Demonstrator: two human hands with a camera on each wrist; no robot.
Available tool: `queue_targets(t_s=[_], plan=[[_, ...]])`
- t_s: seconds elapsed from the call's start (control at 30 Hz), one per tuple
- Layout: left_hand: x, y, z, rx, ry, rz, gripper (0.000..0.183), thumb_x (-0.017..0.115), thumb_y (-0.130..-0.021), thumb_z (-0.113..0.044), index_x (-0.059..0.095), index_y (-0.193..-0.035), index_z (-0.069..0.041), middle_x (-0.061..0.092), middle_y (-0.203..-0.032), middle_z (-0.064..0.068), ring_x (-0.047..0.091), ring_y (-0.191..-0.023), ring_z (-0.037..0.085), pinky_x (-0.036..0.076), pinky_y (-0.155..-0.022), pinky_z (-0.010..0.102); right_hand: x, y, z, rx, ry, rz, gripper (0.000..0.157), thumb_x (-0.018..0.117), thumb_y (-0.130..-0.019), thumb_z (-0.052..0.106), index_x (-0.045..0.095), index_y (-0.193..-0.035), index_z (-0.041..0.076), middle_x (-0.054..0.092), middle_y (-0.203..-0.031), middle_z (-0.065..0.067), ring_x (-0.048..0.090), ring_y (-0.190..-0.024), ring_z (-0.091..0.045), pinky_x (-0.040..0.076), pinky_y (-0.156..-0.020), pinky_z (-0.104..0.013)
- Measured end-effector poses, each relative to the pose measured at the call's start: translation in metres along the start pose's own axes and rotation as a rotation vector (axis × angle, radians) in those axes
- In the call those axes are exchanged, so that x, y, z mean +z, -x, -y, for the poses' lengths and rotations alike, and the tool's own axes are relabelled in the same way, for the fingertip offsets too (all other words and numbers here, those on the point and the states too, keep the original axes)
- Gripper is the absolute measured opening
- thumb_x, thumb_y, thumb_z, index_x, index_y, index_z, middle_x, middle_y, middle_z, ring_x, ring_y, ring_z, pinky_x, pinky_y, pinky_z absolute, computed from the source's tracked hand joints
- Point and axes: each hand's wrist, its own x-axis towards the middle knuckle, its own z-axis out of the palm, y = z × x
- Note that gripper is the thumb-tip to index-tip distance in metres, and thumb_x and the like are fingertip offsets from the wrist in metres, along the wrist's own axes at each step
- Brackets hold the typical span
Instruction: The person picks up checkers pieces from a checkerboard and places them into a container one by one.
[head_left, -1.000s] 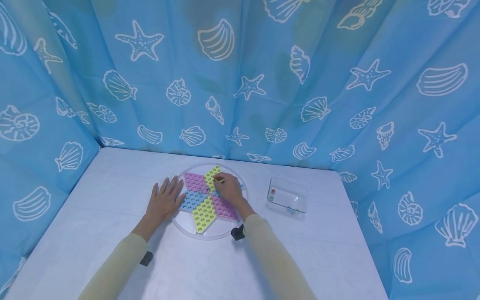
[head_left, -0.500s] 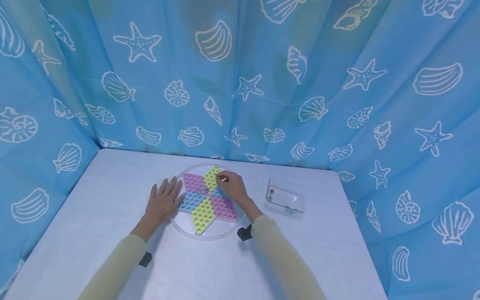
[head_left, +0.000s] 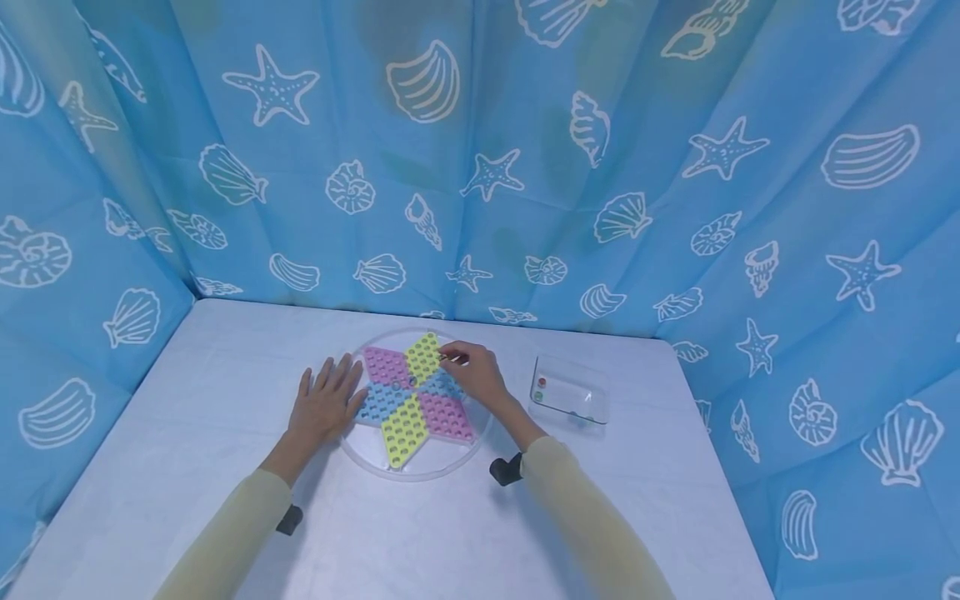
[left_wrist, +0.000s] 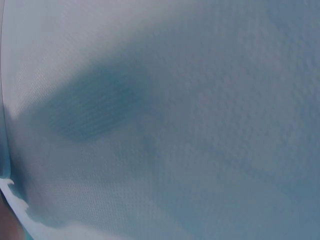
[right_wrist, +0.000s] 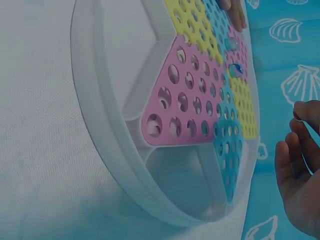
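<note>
The right hand (head_left: 476, 372) shifts toward 3 o'clock, pinching a small piece (right_wrist: 298, 119) beside the star board (head_left: 446, 417)'s 1 o'clock point, left hand (head_left: 324, 403) flat; apparent removal next requires reaching the clear container (head_left: 570, 413).

Object (right_wrist: 298, 119) in right grip (head_left: 476, 372), too small for recognition

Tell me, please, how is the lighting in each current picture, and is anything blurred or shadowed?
Head: bright, soft shadows on the table beside both sleeves. Left wrist: dim, bluish, a blurred dark patch over a textured surface. Right wrist: dim, but the board looks fairly sharp.
</note>
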Motion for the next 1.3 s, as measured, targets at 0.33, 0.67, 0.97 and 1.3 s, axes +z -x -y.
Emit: queue_targets(t_s=[0.33, 0.67, 0.97, 1.3], plan=[[-0.001, 0.001, 0.001, -0.004, 0.002, 0.005, 0.070, 0.037, -0.105, -0.048, 0.018, -0.160, -0.010, 0.011, -0.165, 0.017, 0.004, -0.150, 0.040, -0.003, -0.118, 0.061, -0.019, 0.009, 0.003, -0.026, -0.015, -0.015, 0.021, 0.068, -0.096, 0.012, 0.072, -0.116, 0.008, 0.072, -0.102, -0.001, 0.065, -0.094, -0.015, 0.055, -0.082, -0.029], [-0.001, 0.000, 0.001, -0.003, 0.003, 0.000, 0.070, 0.037, -0.105, -0.047, 0.019, -0.160, -0.009, 0.012, -0.165, 0.017, 0.004, -0.150, 0.041, -0.003, -0.118, 0.061, -0.040, 0.016, -0.004, -0.045, -0.047, -0.040, 0.022, 0.069, -0.096, 0.010, 0.072, -0.117, 0.006, 0.072, -0.105, -0.002, 0.066, -0.094, -0.016, 0.056, -0.083, -0.030], [-0.001, -0.001, 0.001, 0.000, -0.001, -0.004, 0.070, 0.037, -0.105, -0.048, 0.018, -0.160, -0.009, 0.012, -0.165, 0.017, 0.005, -0.150, 0.040, -0.002, -0.118, 0.061, -0.061, 0.026, -0.017, -0.005, -0.035, -0.073, 0.022, 0.069, -0.095, 0.010, 0.072, -0.116, 0.006, 0.071, -0.106, -0.002, 0.065, -0.095, -0.018, 0.057, -0.084, -0.032], [0.002, -0.001, 0.001, -0.001, -0.002, 0.005, 0.070, 0.036, -0.105, -0.049, 0.018, -0.160, -0.010, 0.011, -0.165, 0.017, 0.005, -0.150, 0.040, -0.003, -0.118, 0.060, -0.091, 0.039, -0.038, 0.047, -0.013, -0.091, 0.021, 0.067, -0.097, 0.012, 0.072, -0.117, 0.009, 0.072, -0.106, -0.003, 0.064, -0.098, -0.020, 0.056, -0.086, -0.035]])
